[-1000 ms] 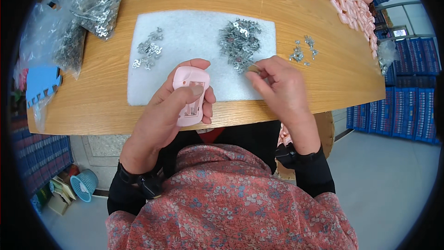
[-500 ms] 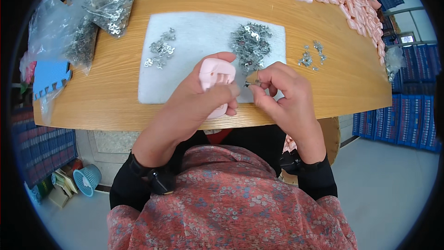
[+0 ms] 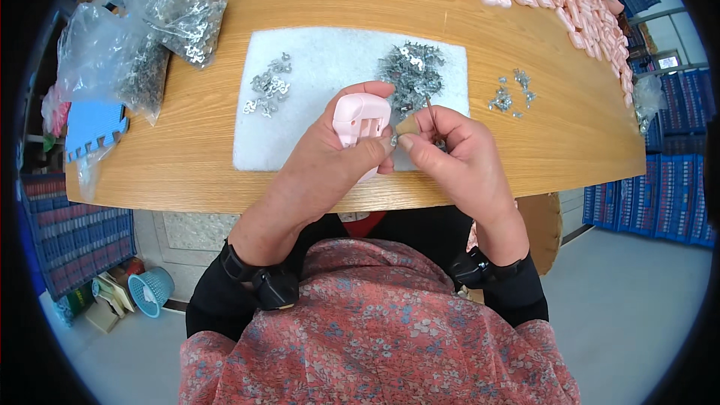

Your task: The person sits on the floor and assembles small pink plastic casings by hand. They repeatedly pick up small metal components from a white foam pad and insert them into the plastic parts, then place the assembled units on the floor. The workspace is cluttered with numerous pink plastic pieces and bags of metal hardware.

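My left hand [image 3: 319, 157] is wrapped round a pink plastic casing [image 3: 349, 114] with slots in its face, its thumb across the lower part. Close to the casing's right edge, my right hand [image 3: 466, 157] is closed in a pinch, a tan wrap on its index finger. A small metal piece [image 3: 394, 140] shows at the meeting fingertips; its exact shape is too small to make out. From the right hand's curled fingers a thin dark metal rod [image 3: 430, 111] sticks up. Just beyond lies a heap of small metal parts [image 3: 411, 71] on a white foam sheet [image 3: 330, 52].
Flat metal clips [image 3: 268, 88] lie on the sheet's left. Loose metal bits [image 3: 502, 99] sit on the wooden table [image 3: 562, 135] to the right. Bags of metal parts [image 3: 180, 15] and a blue foam mat [image 3: 94, 129] are at left. Many pink casings [image 3: 555, 0] line the far right edge.
My right fingertips have moved left, up to the casing, with the small metal piece. The thin rod now stands up from my right fingers. The view has shifted slightly.
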{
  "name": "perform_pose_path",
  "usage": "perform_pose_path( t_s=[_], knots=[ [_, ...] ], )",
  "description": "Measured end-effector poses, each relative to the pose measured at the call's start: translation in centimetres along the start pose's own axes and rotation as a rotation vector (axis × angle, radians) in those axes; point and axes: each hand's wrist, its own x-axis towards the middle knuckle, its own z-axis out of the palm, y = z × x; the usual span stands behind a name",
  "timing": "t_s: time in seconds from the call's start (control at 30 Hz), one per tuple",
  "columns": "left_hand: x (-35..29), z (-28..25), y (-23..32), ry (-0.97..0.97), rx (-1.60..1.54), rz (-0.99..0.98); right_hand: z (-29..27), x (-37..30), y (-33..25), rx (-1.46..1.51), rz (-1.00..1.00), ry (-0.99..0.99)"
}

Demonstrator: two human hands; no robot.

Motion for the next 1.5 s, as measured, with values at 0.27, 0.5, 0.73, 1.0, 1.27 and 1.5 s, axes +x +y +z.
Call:
perform_pose_path(
  t_s=[0.27, 0.5, 0.73, 1.0, 1.27, 1.5],
  knots=[
    [0.0, -0.6, -0.1, -0.091, -0.485, -0.202, -0.1, 0.1, -0.1, 0.043, -0.102, 0.105],
    [-0.4, -0.5, -0.1, -0.094, -0.613, -0.308, 1.5, 1.0, -0.1, -0.342, -0.394, 0.102],
    [-0.6, 0.3, 0.1, -0.018, -0.524, -0.348, 1.6, 1.3, 0.4, -0.608, -0.521, 0.152],
    [-0.2, -0.2, -1.1, -0.031, -0.42, -0.345, 1.0, 0.9, -0.4, -0.474, -0.278, 0.117],
    [-0.3, 0.1, -1.2, -0.125, -0.332, -0.298, 0.4, 0.4, 0.0, -0.165, -0.038, -0.033],
    [-0.7, 0.2, -0.7, -0.122, -0.301, -0.293, 0.7, -0.3, -0.1, -0.082, -0.027, -0.046]
  ],
)
